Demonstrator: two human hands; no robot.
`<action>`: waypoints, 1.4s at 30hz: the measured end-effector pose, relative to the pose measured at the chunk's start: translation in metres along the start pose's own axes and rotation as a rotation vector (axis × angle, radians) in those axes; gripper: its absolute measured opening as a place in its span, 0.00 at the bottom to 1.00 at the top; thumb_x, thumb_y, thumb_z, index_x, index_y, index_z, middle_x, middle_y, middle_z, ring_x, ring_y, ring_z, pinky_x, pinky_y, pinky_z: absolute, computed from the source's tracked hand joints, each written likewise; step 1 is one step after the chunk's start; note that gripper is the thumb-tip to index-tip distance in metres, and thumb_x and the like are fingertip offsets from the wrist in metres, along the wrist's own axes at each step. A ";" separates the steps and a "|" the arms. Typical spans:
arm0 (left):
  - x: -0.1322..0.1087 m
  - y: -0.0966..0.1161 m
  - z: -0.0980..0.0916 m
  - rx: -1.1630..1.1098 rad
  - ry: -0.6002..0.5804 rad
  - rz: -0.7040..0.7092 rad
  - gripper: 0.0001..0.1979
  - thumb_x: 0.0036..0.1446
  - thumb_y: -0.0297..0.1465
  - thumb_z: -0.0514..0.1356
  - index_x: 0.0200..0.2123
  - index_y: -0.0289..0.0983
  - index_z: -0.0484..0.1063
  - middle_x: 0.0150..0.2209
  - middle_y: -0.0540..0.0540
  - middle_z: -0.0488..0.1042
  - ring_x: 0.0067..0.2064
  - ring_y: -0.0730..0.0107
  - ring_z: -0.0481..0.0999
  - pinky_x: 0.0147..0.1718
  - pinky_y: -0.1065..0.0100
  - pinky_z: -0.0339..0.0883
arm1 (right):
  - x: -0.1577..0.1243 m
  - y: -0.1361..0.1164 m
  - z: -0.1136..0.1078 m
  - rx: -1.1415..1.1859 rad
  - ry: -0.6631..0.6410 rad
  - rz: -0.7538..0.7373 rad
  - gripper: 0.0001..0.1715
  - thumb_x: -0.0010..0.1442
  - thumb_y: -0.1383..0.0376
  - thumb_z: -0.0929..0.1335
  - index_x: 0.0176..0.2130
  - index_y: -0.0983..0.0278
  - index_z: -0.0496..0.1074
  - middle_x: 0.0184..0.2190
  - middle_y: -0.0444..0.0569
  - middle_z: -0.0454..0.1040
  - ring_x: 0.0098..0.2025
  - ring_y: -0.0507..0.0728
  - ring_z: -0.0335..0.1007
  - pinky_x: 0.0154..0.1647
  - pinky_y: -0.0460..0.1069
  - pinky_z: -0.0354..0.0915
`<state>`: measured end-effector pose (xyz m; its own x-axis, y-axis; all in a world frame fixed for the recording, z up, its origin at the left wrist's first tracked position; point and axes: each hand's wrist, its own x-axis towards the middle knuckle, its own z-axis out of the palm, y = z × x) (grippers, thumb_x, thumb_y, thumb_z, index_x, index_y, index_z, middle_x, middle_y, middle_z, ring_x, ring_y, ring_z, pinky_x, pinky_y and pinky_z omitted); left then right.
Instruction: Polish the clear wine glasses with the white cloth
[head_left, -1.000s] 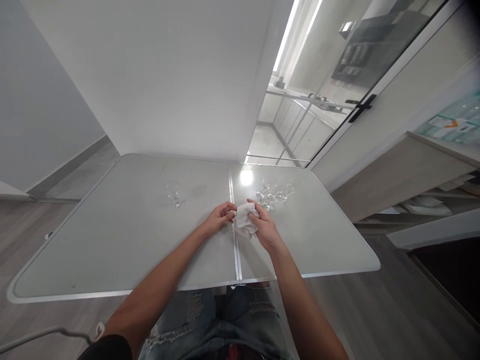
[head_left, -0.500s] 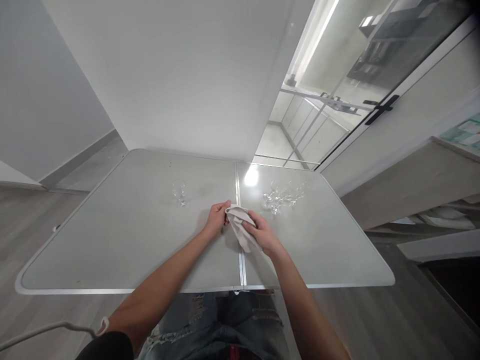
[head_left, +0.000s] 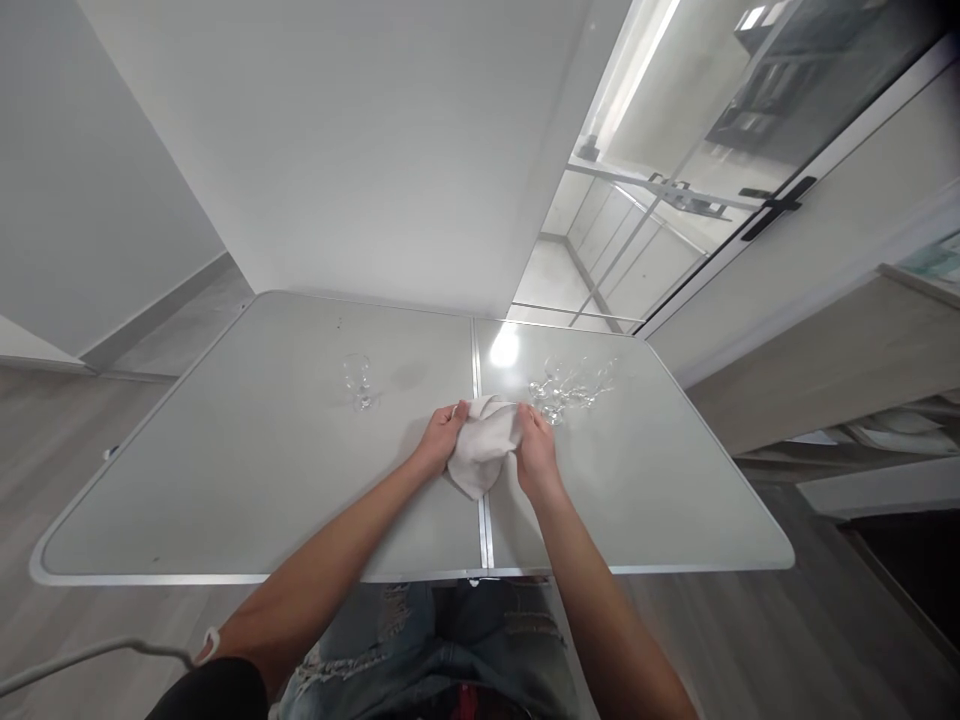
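A whitish cloth [head_left: 484, 445] is stretched between my two hands over the seam of the folding table [head_left: 225, 480]. My left hand [head_left: 442, 437] pinches its left edge, thumb on top. At the opposite edge my right hand [head_left: 536, 445] grips the cloth with closed fingers. Part of the cloth hangs down toward me in folds. Whether anything lies inside the cloth I cannot tell. Left of my hands a clear stemmed glass [head_left: 360, 382] stands on the table. Just beyond my right hand lies a cluster of clear glasses [head_left: 574, 385], several of them, overlapping.
A white wall panel [head_left: 360, 160] rises behind the table's far edge. To the right is a glass door [head_left: 637, 200] with a black handle [head_left: 780, 208]. A wooden shelf unit [head_left: 817, 360] stands at the right. A pale cable [head_left: 97, 652] runs to my left arm.
My right hand has moved a little to the right, spreading the cloth wider between both hands. The left hand keeps its hold almost in place. The glasses stay where they were.
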<state>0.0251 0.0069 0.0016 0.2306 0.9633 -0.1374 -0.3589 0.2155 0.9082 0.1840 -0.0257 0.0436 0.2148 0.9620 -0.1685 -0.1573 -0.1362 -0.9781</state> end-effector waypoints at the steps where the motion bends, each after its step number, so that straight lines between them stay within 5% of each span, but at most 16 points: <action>1: 0.000 0.000 0.000 -0.018 0.018 -0.004 0.30 0.53 0.58 0.62 0.33 0.33 0.75 0.28 0.47 0.74 0.28 0.72 0.69 0.28 0.72 0.61 | -0.001 -0.001 0.002 0.061 -0.097 0.095 0.30 0.58 0.39 0.67 0.39 0.61 0.77 0.32 0.49 0.76 0.35 0.57 0.70 0.34 0.49 0.65; 4: 0.000 0.005 -0.002 -0.049 0.012 -0.001 0.28 0.51 0.55 0.66 0.38 0.33 0.76 0.31 0.46 0.76 0.30 0.70 0.71 0.30 0.71 0.64 | -0.005 0.001 0.003 0.097 -0.252 0.229 0.28 0.55 0.43 0.71 0.43 0.61 0.78 0.35 0.49 0.78 0.35 0.58 0.72 0.35 0.50 0.66; 10: -0.006 0.020 -0.003 -0.145 -0.097 0.006 0.20 0.47 0.41 0.73 0.36 0.34 0.73 0.31 0.50 0.72 0.30 0.75 0.69 0.30 0.74 0.62 | -0.006 -0.007 -0.007 0.111 0.085 -0.133 0.19 0.57 0.49 0.72 0.39 0.61 0.76 0.38 0.46 0.77 0.40 0.55 0.71 0.40 0.48 0.67; 15: -0.011 0.030 -0.005 -0.288 -0.274 -0.035 0.18 0.50 0.38 0.72 0.29 0.35 0.66 0.26 0.53 0.65 0.29 0.77 0.66 0.30 0.76 0.60 | -0.006 -0.033 -0.015 0.229 0.069 -0.058 0.20 0.56 0.47 0.73 0.39 0.60 0.75 0.35 0.45 0.76 0.37 0.55 0.72 0.37 0.48 0.68; 18: -0.016 0.034 -0.007 -0.220 -0.443 -0.120 0.20 0.49 0.39 0.73 0.38 0.36 0.70 0.32 0.50 0.70 0.33 0.73 0.71 0.34 0.74 0.63 | -0.004 -0.050 -0.025 0.207 0.063 0.040 0.22 0.54 0.47 0.75 0.40 0.60 0.75 0.33 0.45 0.75 0.35 0.55 0.71 0.34 0.48 0.68; 21: -0.021 0.036 -0.007 -0.069 -0.562 -0.192 0.34 0.45 0.38 0.75 0.54 0.41 0.67 0.37 0.47 0.75 0.36 0.68 0.75 0.35 0.71 0.66 | -0.004 -0.066 -0.040 0.193 -0.001 0.121 0.24 0.53 0.47 0.76 0.42 0.60 0.75 0.33 0.45 0.76 0.34 0.56 0.72 0.34 0.49 0.68; 25: -0.021 0.039 -0.001 -0.037 -0.391 -0.143 0.33 0.49 0.41 0.72 0.56 0.45 0.63 0.37 0.49 0.75 0.34 0.69 0.75 0.33 0.72 0.67 | -0.015 -0.071 -0.060 0.116 -0.231 0.107 0.26 0.52 0.52 0.77 0.48 0.60 0.75 0.40 0.48 0.79 0.41 0.60 0.74 0.41 0.51 0.68; 28: -0.019 0.047 0.002 -0.015 -0.218 -0.074 0.30 0.50 0.43 0.71 0.53 0.46 0.64 0.40 0.49 0.73 0.33 0.71 0.74 0.31 0.73 0.67 | -0.027 -0.055 -0.068 -0.075 -0.262 0.031 0.28 0.48 0.58 0.78 0.48 0.60 0.74 0.42 0.48 0.79 0.42 0.59 0.74 0.41 0.50 0.67; 32: -0.028 0.068 0.002 0.119 -0.165 -0.064 0.29 0.49 0.41 0.71 0.53 0.44 0.67 0.43 0.46 0.73 0.37 0.69 0.75 0.34 0.72 0.69 | -0.037 -0.038 -0.072 -0.148 -0.015 -0.038 0.31 0.52 0.55 0.76 0.53 0.58 0.69 0.37 0.46 0.79 0.34 0.55 0.71 0.33 0.47 0.63; 35: -0.041 0.082 -0.001 0.254 -0.254 -0.138 0.31 0.47 0.37 0.72 0.54 0.44 0.69 0.42 0.44 0.75 0.37 0.66 0.77 0.35 0.69 0.70 | -0.043 -0.045 -0.074 -0.171 0.134 -0.122 0.36 0.56 0.51 0.73 0.60 0.58 0.65 0.32 0.46 0.79 0.30 0.55 0.69 0.31 0.48 0.62; 38: -0.056 0.086 0.000 0.365 -0.302 -0.127 0.17 0.51 0.38 0.69 0.44 0.40 0.77 0.33 0.46 0.76 0.32 0.67 0.75 0.31 0.70 0.66 | -0.047 -0.055 -0.074 -0.272 0.165 -0.221 0.32 0.59 0.49 0.70 0.58 0.59 0.68 0.28 0.44 0.77 0.28 0.55 0.67 0.32 0.49 0.62; 42: -0.073 0.081 0.005 0.435 -0.131 0.030 0.13 0.53 0.40 0.67 0.38 0.38 0.81 0.31 0.46 0.77 0.31 0.67 0.74 0.29 0.69 0.64 | -0.046 -0.058 -0.074 -0.316 0.231 -0.190 0.36 0.58 0.46 0.70 0.59 0.59 0.66 0.24 0.42 0.73 0.25 0.54 0.65 0.28 0.48 0.61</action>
<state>-0.0161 -0.0472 0.0871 0.3483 0.9338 -0.0824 0.0393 0.0732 0.9965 0.2541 -0.0797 0.0994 0.4273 0.9036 0.0302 0.2007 -0.0623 -0.9777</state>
